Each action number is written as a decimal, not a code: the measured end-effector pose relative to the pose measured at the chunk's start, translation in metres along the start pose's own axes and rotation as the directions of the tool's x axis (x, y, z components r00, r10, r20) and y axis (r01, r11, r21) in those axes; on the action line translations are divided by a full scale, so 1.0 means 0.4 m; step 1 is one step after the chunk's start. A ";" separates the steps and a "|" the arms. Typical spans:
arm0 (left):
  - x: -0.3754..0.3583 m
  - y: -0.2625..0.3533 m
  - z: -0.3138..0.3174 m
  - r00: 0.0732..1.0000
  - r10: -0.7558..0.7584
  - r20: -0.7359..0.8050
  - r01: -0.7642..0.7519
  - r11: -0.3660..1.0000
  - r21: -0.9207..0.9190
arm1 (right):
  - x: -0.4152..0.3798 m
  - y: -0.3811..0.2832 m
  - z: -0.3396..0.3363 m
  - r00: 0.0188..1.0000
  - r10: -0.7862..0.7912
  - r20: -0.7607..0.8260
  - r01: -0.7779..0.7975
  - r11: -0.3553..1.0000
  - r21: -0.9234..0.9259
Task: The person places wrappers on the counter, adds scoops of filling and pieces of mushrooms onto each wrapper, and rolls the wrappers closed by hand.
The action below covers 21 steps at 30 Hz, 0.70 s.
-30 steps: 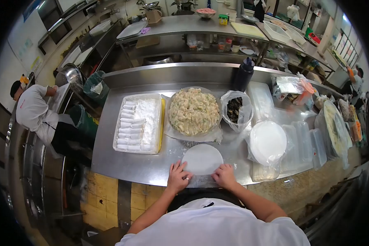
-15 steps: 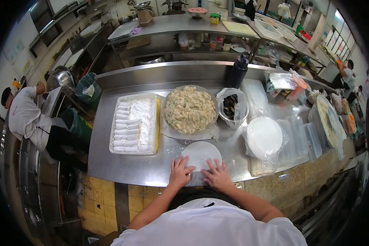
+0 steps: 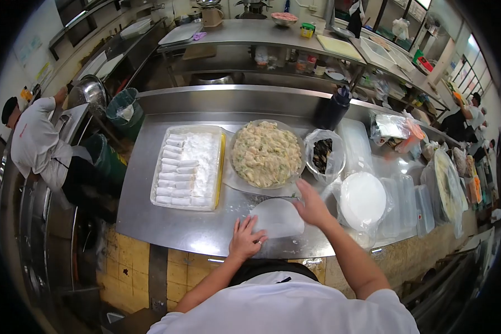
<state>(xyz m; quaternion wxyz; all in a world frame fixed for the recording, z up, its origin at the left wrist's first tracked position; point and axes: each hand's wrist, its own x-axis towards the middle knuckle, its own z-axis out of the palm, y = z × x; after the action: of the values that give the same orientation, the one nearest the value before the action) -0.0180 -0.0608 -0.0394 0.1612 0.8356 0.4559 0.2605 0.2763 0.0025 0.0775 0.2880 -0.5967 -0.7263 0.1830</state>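
Observation:
A thin round white wrapper (image 3: 278, 217) lies on the steel table. My left hand (image 3: 246, 238) rests at its lower left edge with the fingers spread. Raised over the wrapper's right side is my right hand (image 3: 313, 205), fingers apart and holding nothing, near the bowl of pale chopped filling (image 3: 267, 153). A white tray (image 3: 157, 205) at the left holds several white rolls (image 3: 175, 183) beside white powder (image 3: 197, 150). Dark strips (image 3: 322, 153) lie in a plastic-lined bowl (image 3: 339, 167) to the right of the filling.
A stack of round white wrappers (image 3: 363, 200) in plastic stands at the right, by clear containers (image 3: 405, 195). A dark bottle (image 3: 334, 108) is near the back ledge. One person (image 3: 42, 142) works at the far left; other people (image 3: 470, 119) are at the far right.
My right hand has lifted from the wrapper's lower edge and moved up and right. My left hand stays at the wrapper. The view has shifted slightly.

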 end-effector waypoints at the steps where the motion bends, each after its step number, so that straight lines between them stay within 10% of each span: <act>1: 0.000 -0.002 0.000 1.000 0.000 0.002 0.000 1.000 0.012 | 0.069 -0.009 -0.006 1.000 0.001 0.017 -0.001 1.000 -0.005; 12: -0.001 0.002 0.005 0.997 -0.025 -0.077 0.026 1.000 0.010 | 0.306 -0.033 0.029 0.849 0.115 0.516 0.108 0.918 -0.382; 15: -0.001 0.001 0.003 0.996 -0.036 -0.078 0.035 0.999 -0.013 | 0.328 -0.030 0.034 0.919 0.187 0.348 -0.016 0.898 -0.440; 21: -0.002 0.002 0.006 0.996 -0.045 -0.073 0.044 0.999 -0.018 | 0.330 -0.061 0.062 0.813 0.188 0.551 0.193 0.806 -0.560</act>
<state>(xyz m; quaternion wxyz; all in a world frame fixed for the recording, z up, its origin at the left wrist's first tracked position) -0.0164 -0.0617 -0.0413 0.1569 0.8140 0.4778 0.2908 0.2258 0.1274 0.0999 -0.1487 -0.5695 -0.7994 0.1205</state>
